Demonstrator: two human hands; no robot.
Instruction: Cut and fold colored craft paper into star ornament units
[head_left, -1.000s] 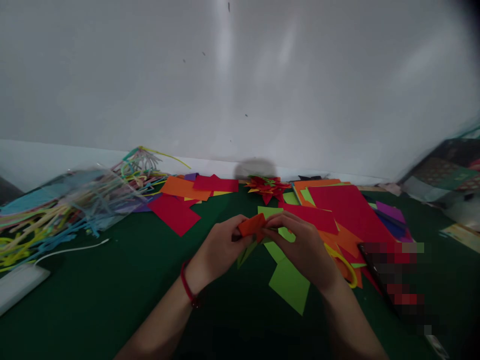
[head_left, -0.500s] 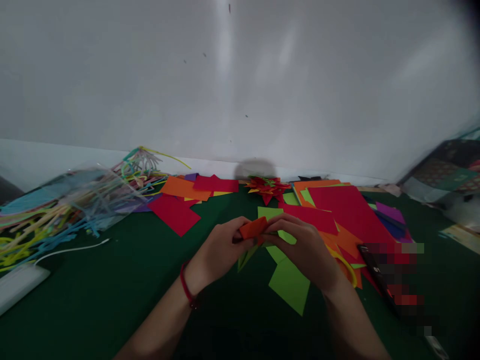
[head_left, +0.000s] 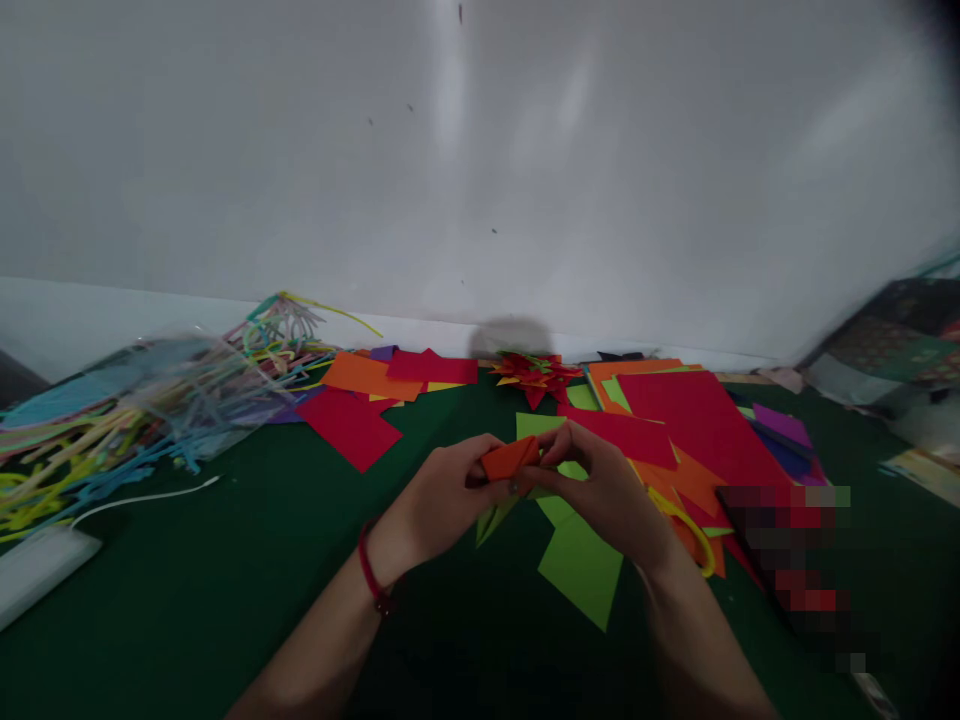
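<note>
Both my hands meet above the green table [head_left: 187,600] and pinch a small folded orange paper piece [head_left: 508,459]. My left hand [head_left: 442,500], with a red string at the wrist, grips its left end with closed fingers. My right hand [head_left: 607,495] pinches its right end with thumb and fingertips. Green paper pieces [head_left: 579,565] lie flat on the table right under my hands. A pointed green scrap [head_left: 491,518] shows just below the orange piece.
Red and orange sheets [head_left: 697,420] are piled at the right, with a yellow loop [head_left: 694,530] beside my right wrist. A folded red paper star [head_left: 536,372] sits by the wall. Coloured pipe cleaners [head_left: 112,430] and a white box [head_left: 37,570] lie at the left.
My right fingers have drawn in closer round the orange piece, and the piece has tilted slightly. Both hands stay in the same spot.
</note>
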